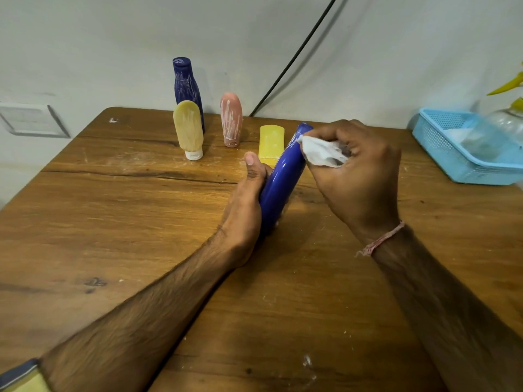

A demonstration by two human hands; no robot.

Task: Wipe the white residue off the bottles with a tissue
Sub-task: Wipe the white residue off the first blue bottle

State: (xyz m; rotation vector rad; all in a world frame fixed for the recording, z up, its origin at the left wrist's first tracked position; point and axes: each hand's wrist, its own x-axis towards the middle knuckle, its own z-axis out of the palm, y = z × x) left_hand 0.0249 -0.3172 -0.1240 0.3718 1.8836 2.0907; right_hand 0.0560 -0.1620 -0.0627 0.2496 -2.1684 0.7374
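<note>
Left hand [249, 193] wraps the lower half of the glossy blue bottle [283, 176], thumb sticking up along its side, holding it tilted over the middle of the wooden table [113, 222]. Right hand [359, 171] has a crumpled white tissue [319, 152] bunched in its fingers, pressed on the bottle's upper end. The side facing us looks clean and shiny, so I'd say this one's nearly done. Just behind it sits a flat yellow bottle [271, 145] with faint specks. Further back are a cream tube [188, 128] standing on its white cap and a pink tube [231, 120], both streaky white, then a tall dark blue bottle [185, 89] covered in scratchy streaks. Four left, I reckon.
</note>
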